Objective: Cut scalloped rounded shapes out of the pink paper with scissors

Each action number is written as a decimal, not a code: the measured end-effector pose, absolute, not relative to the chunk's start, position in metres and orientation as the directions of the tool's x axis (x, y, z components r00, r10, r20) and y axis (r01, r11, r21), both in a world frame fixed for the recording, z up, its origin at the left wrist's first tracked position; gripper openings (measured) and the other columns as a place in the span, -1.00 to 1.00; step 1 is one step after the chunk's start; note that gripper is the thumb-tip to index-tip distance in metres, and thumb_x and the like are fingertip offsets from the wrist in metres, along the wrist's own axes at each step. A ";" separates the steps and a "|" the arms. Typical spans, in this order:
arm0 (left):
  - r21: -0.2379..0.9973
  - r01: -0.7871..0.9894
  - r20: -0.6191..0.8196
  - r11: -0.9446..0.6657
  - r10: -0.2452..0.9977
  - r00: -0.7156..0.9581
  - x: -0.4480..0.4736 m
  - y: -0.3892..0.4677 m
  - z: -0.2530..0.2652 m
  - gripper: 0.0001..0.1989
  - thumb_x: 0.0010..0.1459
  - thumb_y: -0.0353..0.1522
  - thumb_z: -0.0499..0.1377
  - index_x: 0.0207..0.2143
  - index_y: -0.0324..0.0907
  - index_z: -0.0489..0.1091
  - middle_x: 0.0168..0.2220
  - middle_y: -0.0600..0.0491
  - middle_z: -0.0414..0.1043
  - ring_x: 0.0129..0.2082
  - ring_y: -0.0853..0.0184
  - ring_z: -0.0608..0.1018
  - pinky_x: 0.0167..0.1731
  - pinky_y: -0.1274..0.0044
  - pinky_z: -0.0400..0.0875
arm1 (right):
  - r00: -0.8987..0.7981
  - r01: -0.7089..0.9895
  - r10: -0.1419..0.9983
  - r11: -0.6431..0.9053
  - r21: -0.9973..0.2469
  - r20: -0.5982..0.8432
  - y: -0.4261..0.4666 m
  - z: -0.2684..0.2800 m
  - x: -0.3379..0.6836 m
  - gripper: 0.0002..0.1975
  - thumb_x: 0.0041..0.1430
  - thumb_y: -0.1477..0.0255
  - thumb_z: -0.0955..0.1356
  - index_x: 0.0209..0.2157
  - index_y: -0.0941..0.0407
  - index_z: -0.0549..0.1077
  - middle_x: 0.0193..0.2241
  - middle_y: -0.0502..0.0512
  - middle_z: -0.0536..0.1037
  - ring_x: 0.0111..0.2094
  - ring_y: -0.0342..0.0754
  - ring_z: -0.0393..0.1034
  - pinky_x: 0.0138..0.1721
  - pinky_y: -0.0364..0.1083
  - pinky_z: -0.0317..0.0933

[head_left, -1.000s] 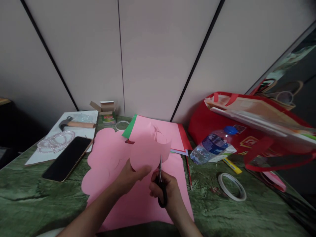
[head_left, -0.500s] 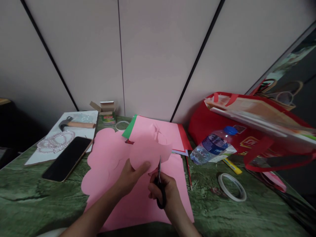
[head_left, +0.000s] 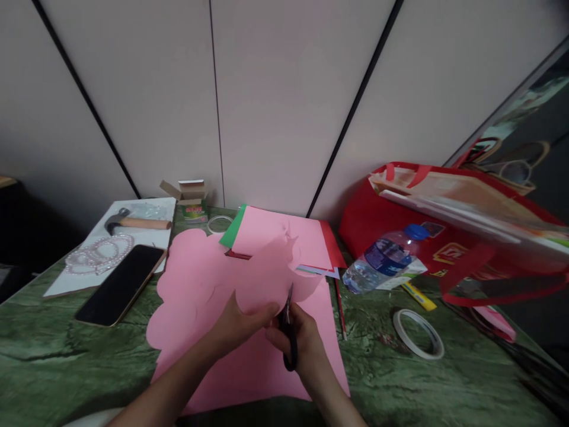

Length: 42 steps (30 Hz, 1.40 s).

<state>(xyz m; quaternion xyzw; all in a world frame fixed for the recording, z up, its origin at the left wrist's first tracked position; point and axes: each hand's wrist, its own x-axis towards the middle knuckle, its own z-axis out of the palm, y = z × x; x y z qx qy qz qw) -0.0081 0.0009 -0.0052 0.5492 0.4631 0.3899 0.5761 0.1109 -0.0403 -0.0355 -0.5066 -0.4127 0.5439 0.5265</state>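
Pink paper piece [head_left: 262, 281], held above the near-middle part of the desk [head_left: 377, 379] while being cut. The left hand [head_left: 240, 326] pinches its near edge, thumb uppermost, with the other fingers largely hidden. The right hand [head_left: 302, 335] is curled around the dark handles of the scissors [head_left: 291, 344]; the slim metal blades point away at the paper's right side, their degree of opening too fine to tell.

Progress: the piece's left margin is smoothly rounded, and a loose offcut [head_left: 310, 286] curves away to the right of the blades. Cutting thus appears partly done; the right margin beside the blades seems unfinished, and whether the offcut remains joined cannot be told.

Materials: the paper is matt, thin and flexible, curling into ragged points at the far end. Beneath lies a larger pink sheet [head_left: 178, 302], its left margin scalloped into round lobes. Farther back, a stack of colored sheets [head_left: 306, 237] shows straight green and red edges. To the right are a slender red pencil [head_left: 341, 311], a ring-shaped tape roll [head_left: 418, 334] and a clear plastic bottle [head_left: 377, 261] with a blue cap, tilted against a red bag [head_left: 358, 204]. The desk surface is green, with dark, streaked veining.
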 end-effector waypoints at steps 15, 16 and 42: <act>0.993 0.074 -0.111 0.092 0.941 0.321 -0.013 0.002 0.007 -0.69 -0.13 -0.40 0.20 -0.24 -0.25 0.38 -0.26 -0.05 0.51 -0.19 0.18 0.49 -0.17 0.40 0.38 | 0.076 -0.150 0.990 -0.107 -0.983 -0.119 -0.040 -0.035 0.110 -0.65 -0.35 0.36 0.49 -0.60 0.14 0.25 -0.67 -0.13 0.25 -0.63 -0.23 0.06 -0.63 -0.23 -0.01; 0.993 0.074 -0.109 0.090 0.941 0.321 -0.013 0.002 0.006 -0.68 -0.13 -0.40 0.20 -0.23 -0.25 0.38 -0.25 -0.05 0.50 -0.19 0.18 0.49 -0.17 0.39 0.39 | 0.082 -0.153 0.990 -0.105 -0.983 -0.118 -0.040 -0.036 0.110 -0.66 -0.35 0.37 0.49 -0.59 0.15 0.26 -0.66 -0.13 0.26 -0.63 -0.23 0.06 -0.63 -0.23 -0.01; 0.995 0.066 -0.092 0.074 0.934 0.345 -0.019 0.004 0.006 -0.60 -0.11 -0.38 0.20 -0.14 -0.23 0.33 -0.16 -0.09 0.46 -0.14 0.14 0.46 -0.13 0.33 0.35 | 0.066 -0.105 0.995 -0.062 -0.993 -0.069 -0.042 -0.039 0.111 -0.78 -0.24 0.43 0.44 -0.52 0.16 0.34 -0.69 -0.15 0.26 -0.65 -0.25 0.06 -0.64 -0.24 -0.02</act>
